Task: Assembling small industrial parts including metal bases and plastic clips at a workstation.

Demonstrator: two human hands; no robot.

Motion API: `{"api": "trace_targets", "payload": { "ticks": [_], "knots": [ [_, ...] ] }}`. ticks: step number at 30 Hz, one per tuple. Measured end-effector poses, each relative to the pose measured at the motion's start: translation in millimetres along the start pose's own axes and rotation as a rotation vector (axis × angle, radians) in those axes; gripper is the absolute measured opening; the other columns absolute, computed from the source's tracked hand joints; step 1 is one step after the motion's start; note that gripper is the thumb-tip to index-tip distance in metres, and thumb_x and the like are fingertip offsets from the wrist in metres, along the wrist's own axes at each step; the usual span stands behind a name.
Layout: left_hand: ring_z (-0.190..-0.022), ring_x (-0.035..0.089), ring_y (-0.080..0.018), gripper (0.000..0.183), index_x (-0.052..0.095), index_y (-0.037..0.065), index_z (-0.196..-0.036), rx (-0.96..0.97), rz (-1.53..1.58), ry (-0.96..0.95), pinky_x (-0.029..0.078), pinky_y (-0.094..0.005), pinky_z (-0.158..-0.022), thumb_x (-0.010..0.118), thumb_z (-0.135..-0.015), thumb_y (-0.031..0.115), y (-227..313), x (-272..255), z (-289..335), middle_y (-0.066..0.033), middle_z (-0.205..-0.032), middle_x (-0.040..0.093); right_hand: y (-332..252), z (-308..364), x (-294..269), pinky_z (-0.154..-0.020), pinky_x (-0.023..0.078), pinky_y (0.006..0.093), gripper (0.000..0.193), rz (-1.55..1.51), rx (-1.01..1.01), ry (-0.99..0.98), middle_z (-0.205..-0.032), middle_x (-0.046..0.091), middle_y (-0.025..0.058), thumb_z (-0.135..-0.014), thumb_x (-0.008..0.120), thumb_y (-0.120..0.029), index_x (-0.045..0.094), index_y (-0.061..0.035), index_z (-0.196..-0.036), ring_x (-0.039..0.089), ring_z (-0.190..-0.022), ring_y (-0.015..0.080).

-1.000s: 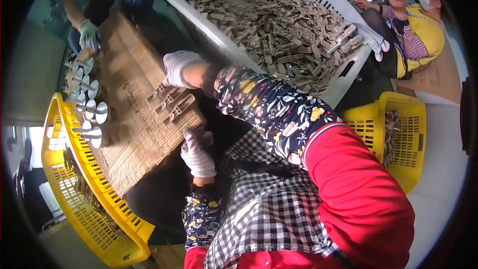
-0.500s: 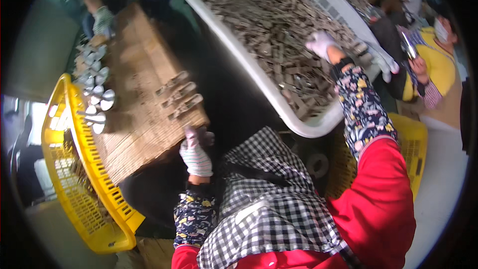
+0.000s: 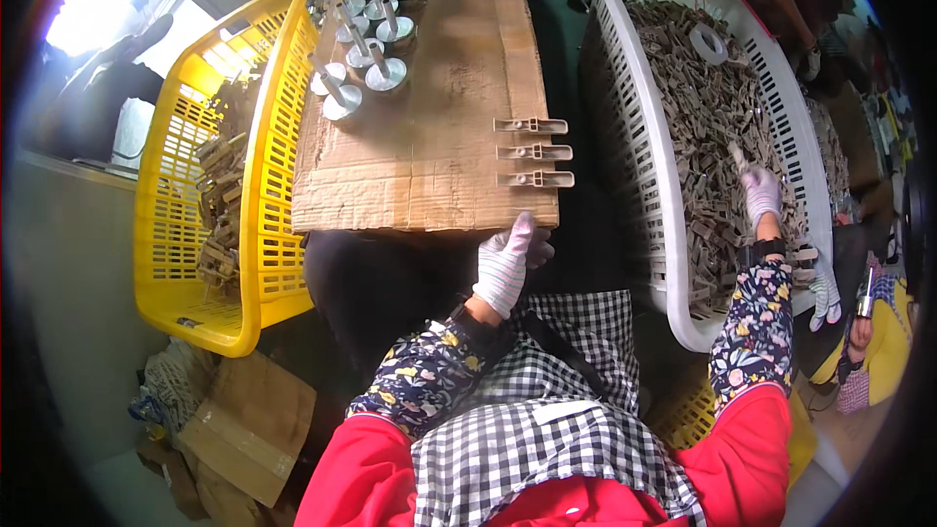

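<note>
Left hand (image 3: 508, 263) fingers grip the cardboard sheet (image 3: 429, 107); right hand (image 3: 760, 191) fingers pinch a flat brown piece (image 3: 739, 158).

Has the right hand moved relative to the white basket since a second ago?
Yes. The right hand went from the cardboard board rightward into the white basket of brown pieces.

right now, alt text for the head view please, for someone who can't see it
A gloved right hand picks a small tan piece from a white basket full of them, while the gloved left hand grips the near edge of a cardboard board. A yellow basket stands left.
</note>
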State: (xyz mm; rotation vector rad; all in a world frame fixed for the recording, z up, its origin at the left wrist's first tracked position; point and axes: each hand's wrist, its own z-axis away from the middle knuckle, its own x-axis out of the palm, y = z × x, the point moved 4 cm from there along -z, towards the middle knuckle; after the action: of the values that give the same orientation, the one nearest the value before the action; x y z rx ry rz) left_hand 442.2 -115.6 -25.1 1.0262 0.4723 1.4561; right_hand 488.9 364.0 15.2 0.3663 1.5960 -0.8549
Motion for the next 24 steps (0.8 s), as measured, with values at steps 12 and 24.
{"api": "trace_targets", "payload": {
  "ticks": [12,24],
  "knots": [
    [-0.064,0.060,-0.0138,0.048,0.065,-0.002,-0.087,-0.050,0.052,-0.004,0.046,-0.0243,-0.063,0.055,-0.087,0.045,4,13,4,-0.0101,-0.073,0.066,-306,46,95,-0.075,0.045,0.0257,0.015,-0.942,-0.258,-0.713,-0.084,0.065,0.0031,-0.081,0.066,-0.014,0.067,-0.0042,-0.092,0.057,-0.078,0.0112],
    [-0.064,0.060,-0.0133,0.049,0.065,-0.002,-0.086,-0.046,0.036,0.018,0.046,-0.0248,-0.062,0.055,-0.087,0.046,4,10,5,-0.0104,-0.072,0.066,-323,34,120,-0.071,0.045,0.0276,0.018,-0.831,-0.222,-0.793,-0.083,0.065,0.0035,-0.077,0.069,-0.015,0.066,-0.0039,-0.092,0.056,-0.076,0.0132]
  ]
}}
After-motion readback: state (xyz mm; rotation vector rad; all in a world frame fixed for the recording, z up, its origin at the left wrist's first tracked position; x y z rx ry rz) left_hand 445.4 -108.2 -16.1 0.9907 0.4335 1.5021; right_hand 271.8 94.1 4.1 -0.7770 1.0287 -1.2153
